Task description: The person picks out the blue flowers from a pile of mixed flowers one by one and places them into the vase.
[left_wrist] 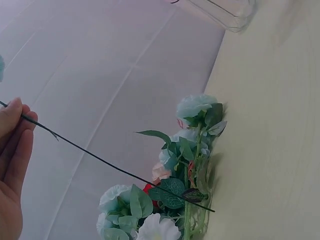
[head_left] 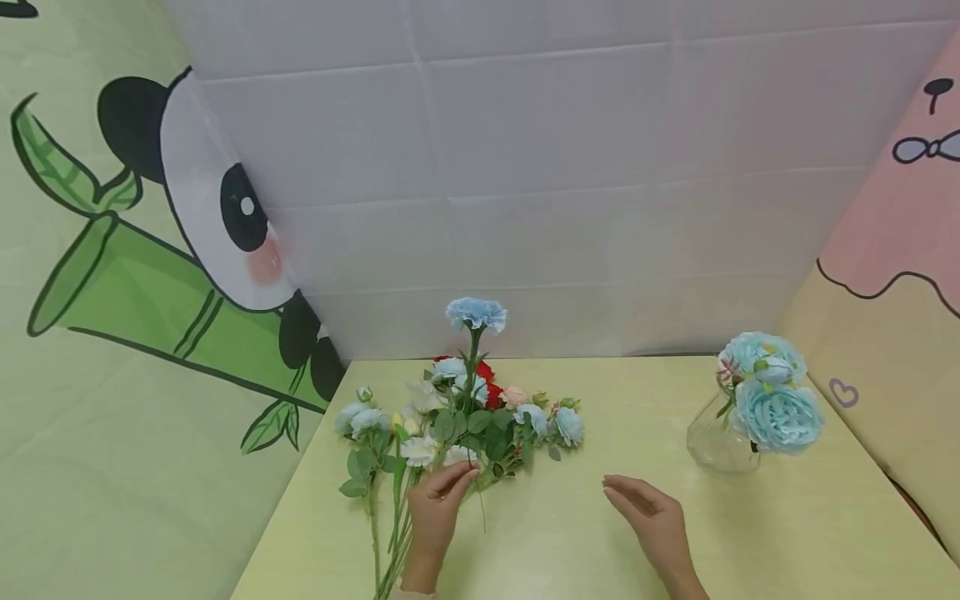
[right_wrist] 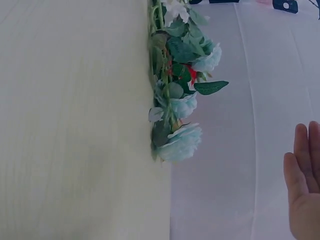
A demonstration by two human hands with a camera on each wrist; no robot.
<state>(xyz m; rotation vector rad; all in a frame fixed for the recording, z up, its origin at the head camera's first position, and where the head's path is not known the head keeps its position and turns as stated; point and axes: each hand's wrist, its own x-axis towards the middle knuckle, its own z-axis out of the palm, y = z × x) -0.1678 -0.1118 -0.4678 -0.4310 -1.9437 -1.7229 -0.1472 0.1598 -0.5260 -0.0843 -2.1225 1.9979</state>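
Left grip [head_left: 437, 504] pinches flower stem [head_left: 473, 348].

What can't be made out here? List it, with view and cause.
Head view: lower ends of the loose stems, cut off by the bottom edge.
Head view: parts of the red flowers, behind light-blue flowers.
Left wrist view: most of the held blue flower's bloom, past the left edge.
Right wrist view: part of the right hand, past the right edge.

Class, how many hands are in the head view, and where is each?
2: the left hand holds a blue flower; the right hand, empty, is left of the vase.
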